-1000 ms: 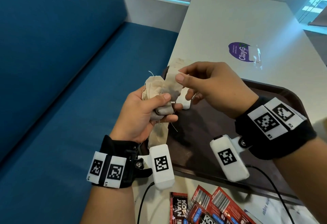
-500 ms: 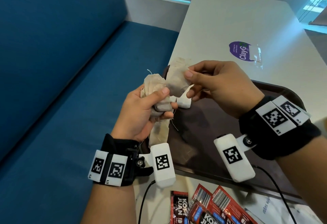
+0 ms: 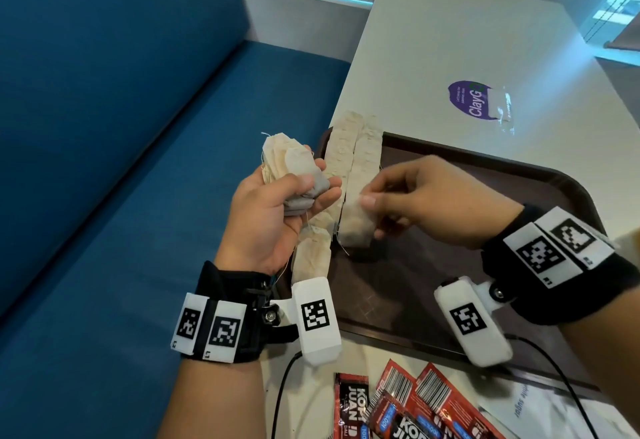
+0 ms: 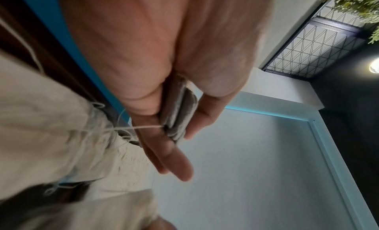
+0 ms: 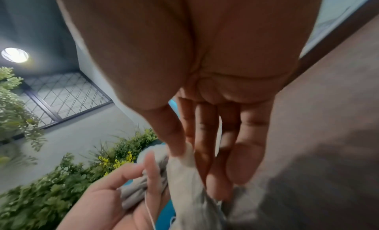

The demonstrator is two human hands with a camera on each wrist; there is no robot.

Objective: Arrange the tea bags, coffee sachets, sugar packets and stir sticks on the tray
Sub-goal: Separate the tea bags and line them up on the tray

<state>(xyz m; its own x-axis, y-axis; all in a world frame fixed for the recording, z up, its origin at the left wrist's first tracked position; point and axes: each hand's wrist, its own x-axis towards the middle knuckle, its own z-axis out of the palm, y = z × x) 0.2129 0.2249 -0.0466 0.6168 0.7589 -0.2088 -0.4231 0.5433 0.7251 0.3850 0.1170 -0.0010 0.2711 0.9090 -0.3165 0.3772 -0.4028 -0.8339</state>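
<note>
Laying tea bags: left hand [image 3: 277, 217] squeezing a bunch of tea bags [image 3: 291, 168] at nine o'clock of the tray [image 3: 519, 175], right hand [image 3: 426, 203] pinching one tea bag [image 3: 356, 227] low over the tray's left side, probably set down and let go next.

Your left hand [image 3: 277, 217] sits left of centre in the head view, palm turned up, thumb and fingers curled round a bundle of tea bags [image 3: 294, 175]. Your right hand [image 3: 426, 206] reaches in from the right of the frame, knuckles up, thumb and forefinger pinching a single tea bag [image 3: 358, 227]; its other fingers are loosely extended. Both forearms enter from the bottom edge, each wrist wearing a black band.
</note>
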